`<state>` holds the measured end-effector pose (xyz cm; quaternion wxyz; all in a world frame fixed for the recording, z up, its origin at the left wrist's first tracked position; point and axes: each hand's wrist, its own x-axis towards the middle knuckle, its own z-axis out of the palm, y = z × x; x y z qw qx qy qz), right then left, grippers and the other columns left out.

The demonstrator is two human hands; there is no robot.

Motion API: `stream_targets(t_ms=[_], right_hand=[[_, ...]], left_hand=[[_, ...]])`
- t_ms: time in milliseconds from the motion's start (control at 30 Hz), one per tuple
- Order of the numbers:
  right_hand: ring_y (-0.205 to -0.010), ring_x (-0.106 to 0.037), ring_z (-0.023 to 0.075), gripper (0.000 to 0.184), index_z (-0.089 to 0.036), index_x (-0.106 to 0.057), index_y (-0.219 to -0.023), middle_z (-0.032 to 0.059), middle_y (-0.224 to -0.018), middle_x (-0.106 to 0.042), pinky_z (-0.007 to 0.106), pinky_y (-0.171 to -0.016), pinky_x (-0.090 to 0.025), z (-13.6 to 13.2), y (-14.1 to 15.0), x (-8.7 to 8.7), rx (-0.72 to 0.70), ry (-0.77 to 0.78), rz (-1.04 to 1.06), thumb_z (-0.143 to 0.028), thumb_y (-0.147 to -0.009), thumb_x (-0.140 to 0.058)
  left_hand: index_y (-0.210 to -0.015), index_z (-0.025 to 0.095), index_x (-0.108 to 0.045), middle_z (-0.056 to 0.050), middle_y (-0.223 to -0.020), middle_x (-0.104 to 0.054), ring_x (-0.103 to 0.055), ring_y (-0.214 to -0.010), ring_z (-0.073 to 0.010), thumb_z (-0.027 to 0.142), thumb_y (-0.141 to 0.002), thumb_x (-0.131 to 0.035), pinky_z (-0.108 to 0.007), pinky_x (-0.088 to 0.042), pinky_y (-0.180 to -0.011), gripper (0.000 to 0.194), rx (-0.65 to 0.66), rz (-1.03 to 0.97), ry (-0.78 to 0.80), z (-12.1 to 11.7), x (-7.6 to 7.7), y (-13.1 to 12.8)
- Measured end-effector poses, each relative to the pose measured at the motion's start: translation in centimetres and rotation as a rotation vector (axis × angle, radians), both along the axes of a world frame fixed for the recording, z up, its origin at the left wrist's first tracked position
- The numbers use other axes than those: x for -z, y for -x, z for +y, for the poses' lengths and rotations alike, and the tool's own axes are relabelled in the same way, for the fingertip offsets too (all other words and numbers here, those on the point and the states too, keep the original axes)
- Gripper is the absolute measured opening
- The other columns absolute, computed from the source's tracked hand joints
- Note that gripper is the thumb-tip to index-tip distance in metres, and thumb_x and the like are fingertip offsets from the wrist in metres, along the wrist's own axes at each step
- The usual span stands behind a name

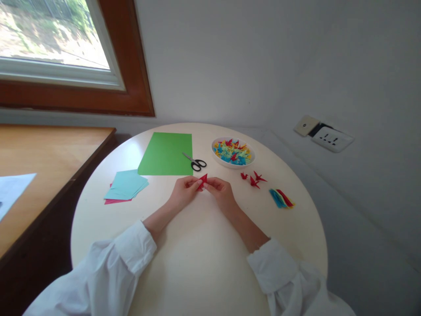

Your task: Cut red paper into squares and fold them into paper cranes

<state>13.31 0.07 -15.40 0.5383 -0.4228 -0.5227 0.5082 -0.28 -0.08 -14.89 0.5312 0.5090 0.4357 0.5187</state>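
Note:
Between my two hands, above the middle of the round table, is a small folded piece of red paper with a pointed top. My left hand pinches its left side between thumb and fingers. On the other side my right hand grips it with thumb and forefinger. The fingers cover its lower part, so the full fold is hidden. Scissors with black handles lie just beyond my hands, blades over a green sheet. To the right of my right hand sit several red paper cranes.
A white bowl full of colourful paper cranes stands at the back right. Folded coloured papers lie near the table's right edge. Light blue paper squares over pink ones are on the left. A wooden desk stands left of the round table.

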Motion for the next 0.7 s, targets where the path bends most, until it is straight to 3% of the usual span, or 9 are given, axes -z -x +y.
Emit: stream_targets(t_ms=[167, 400, 700], right_hand=[[-0.053, -0.05, 0.0114, 0.019, -0.019, -0.064, -0.068, -0.0022, -0.058, -0.06, 0.026, -0.055, -0.04, 0.05, -0.01, -0.29, 0.051, -0.006, -0.021, -0.037, -0.063, -0.066], [-0.045, -0.03, 0.0085, 0.045, -0.021, -0.039, -0.045, -0.0065, -0.044, -0.034, 0.025, -0.046, -0.024, -0.13, 0.1, -0.72, -0.015, -0.078, -0.205, -0.054, -0.069, -0.058], [-0.045, -0.034, 0.0098, 0.044, -0.021, -0.043, -0.045, -0.0049, -0.042, -0.04, 0.026, -0.046, -0.029, -0.38, 0.04, -0.54, -0.047, -0.11, -0.175, -0.052, -0.074, -0.055]], left_hand=[[-0.063, 0.013, -0.065, -0.003, -0.057, -0.065, -0.056, -0.054, -0.0125, 0.046, -0.063, -0.069, -0.024, -0.041, -0.055, 0.032, 0.027, 0.064, -0.011, -0.02, 0.02, 0.08], [-0.061, 0.015, -0.061, -0.001, -0.055, -0.059, -0.051, -0.054, -0.0116, 0.047, -0.066, -0.066, -0.024, -0.038, -0.055, 0.033, 0.176, 0.112, -0.064, -0.52, -0.71, 0.19], [-0.057, 0.015, -0.063, -0.004, -0.056, -0.061, -0.053, -0.057, -0.0142, 0.051, -0.074, -0.056, -0.027, -0.042, -0.06, 0.041, 0.292, 0.084, -0.06, -0.38, -0.74, 0.3]])
